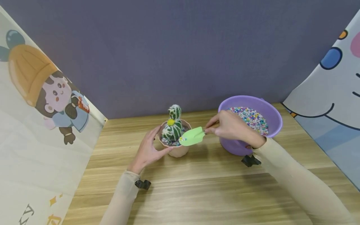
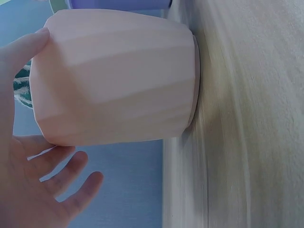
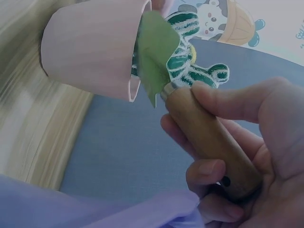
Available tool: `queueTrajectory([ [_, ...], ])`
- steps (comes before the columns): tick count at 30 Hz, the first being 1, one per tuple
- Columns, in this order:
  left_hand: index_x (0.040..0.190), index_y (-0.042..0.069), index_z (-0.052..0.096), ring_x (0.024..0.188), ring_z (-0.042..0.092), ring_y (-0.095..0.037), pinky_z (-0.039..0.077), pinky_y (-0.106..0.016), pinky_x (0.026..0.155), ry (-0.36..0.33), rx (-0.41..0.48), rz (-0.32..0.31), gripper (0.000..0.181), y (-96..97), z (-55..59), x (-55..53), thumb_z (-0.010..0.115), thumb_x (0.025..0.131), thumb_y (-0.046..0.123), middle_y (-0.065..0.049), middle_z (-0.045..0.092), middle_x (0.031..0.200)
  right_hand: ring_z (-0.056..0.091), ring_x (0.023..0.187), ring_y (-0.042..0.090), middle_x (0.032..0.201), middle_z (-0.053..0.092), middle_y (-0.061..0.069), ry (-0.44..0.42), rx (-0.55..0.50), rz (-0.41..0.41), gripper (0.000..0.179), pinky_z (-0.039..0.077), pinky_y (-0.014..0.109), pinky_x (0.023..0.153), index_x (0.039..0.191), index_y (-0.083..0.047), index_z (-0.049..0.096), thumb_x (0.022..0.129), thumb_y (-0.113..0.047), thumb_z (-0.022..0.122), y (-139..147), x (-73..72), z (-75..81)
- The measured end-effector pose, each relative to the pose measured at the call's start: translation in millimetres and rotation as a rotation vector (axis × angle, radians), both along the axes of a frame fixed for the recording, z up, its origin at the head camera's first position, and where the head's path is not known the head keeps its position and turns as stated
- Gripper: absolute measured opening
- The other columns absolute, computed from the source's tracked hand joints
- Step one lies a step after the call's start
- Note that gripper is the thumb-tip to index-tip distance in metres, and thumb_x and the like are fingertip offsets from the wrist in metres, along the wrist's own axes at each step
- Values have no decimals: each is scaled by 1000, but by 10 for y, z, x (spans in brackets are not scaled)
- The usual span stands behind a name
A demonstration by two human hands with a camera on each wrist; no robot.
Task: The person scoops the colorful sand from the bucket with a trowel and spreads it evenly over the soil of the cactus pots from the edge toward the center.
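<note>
A pale pink flower pot [image 1: 178, 152] stands on the table with a green, white-striped cactus [image 1: 175, 129] in it, a yellow flower on its side. Colourful pebbles lie around the cactus base. My left hand [image 1: 147, 152] steadies the pot at its rim between thumb and forefinger; the other fingers stand apart from it in the left wrist view. My right hand [image 1: 231, 125] grips a small green trowel by its wooden handle [image 3: 209, 137]. The trowel's blade [image 1: 193, 137] hangs over the pot's right rim, a few pebbles at its tip.
To the right, beneath my right hand, stands a purple bucket [image 1: 276, 123] part-filled with multicoloured pebbles [image 1: 254, 118]. A dark grey-blue panel [image 1: 180, 56] rises behind the wooden table [image 1: 180, 193]. Cartoon-printed sheets flank both sides.
</note>
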State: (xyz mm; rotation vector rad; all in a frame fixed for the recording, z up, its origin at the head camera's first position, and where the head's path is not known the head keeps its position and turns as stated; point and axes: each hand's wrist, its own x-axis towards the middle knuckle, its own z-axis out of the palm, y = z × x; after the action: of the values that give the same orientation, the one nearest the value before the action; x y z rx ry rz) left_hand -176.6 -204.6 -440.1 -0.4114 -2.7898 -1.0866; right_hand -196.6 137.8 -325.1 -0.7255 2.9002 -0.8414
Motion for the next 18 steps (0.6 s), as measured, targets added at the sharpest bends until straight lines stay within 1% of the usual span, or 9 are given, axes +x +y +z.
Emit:
queueTrajectory([
  [4, 165, 13, 38, 154, 42, -37, 39, -66, 122, 7, 1, 6, 109, 16, 3, 1, 88, 79, 59, -10, 42, 169, 62, 65, 9, 96, 84, -1, 3, 5, -4, 13, 48, 30, 61, 99, -21, 87, 92, -31, 83, 21, -8, -3],
  [7, 164, 13, 39, 152, 44, -37, 41, -65, 121, 15, 0, 14, 109, 23, 4, -3, 88, 79, 59, -9, 44, 168, 61, 64, 10, 96, 84, -1, 4, 7, -8, 13, 47, 30, 60, 98, -22, 87, 92, -31, 83, 35, -13, -5],
  [10, 164, 15, 41, 152, 44, -36, 40, -65, 122, 17, -2, 24, 108, 24, 2, -2, 89, 78, 60, -9, 46, 167, 59, 63, 11, 95, 84, -2, 2, 4, -3, 13, 46, 30, 60, 98, -22, 87, 91, -32, 83, 44, -20, -4],
  [14, 164, 16, 41, 152, 45, -37, 39, -66, 123, 10, -4, 34, 109, 26, 3, 12, 89, 77, 61, -9, 47, 166, 60, 64, 10, 94, 84, -3, -19, -13, 18, 12, 47, 30, 61, 99, -22, 87, 92, -31, 83, 51, -31, -12],
  [18, 162, 15, 43, 149, 48, -37, 41, -65, 121, 24, -9, 44, 109, 30, 9, 28, 90, 76, 61, -10, 50, 164, 61, 65, 10, 94, 84, -4, -28, -16, 19, 13, 47, 29, 63, 99, -21, 87, 92, -31, 83, 67, -39, -22],
])
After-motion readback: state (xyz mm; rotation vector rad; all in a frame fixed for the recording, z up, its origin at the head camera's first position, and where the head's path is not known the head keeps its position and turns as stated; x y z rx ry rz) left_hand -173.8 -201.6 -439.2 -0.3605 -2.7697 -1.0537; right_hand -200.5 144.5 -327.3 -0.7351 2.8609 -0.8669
